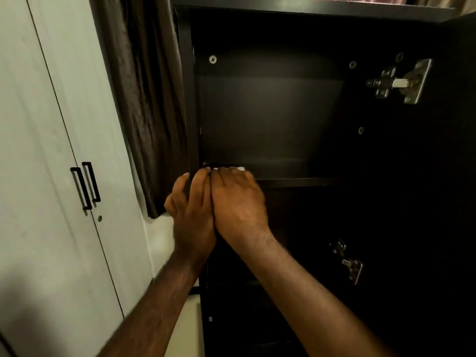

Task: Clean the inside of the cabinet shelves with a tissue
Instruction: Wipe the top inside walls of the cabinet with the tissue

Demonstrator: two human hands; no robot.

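Observation:
A dark cabinet stands open in front of me, with a shelf (pixel 296 173) across its middle. My right hand (pixel 238 202) lies palm down at the shelf's front left corner, over a white tissue (pixel 240 168). Only a thin white edge of the tissue shows past its fingertips. My left hand (pixel 192 210) lies alongside the right hand, touching it, with its fingertips at the shelf's left front corner beside the cabinet's left wall (pixel 190 99). Its outer fingers curl loosely off the edge. The shelf surface and the compartment above it look bare.
The open cabinet door is at the right, with a metal hinge (pixel 401 82) above and another hinge (pixel 347 261) below. A dark curtain (pixel 144 99) hangs left of the cabinet. A white wardrobe with two black handles (pixel 86 185) fills the left side.

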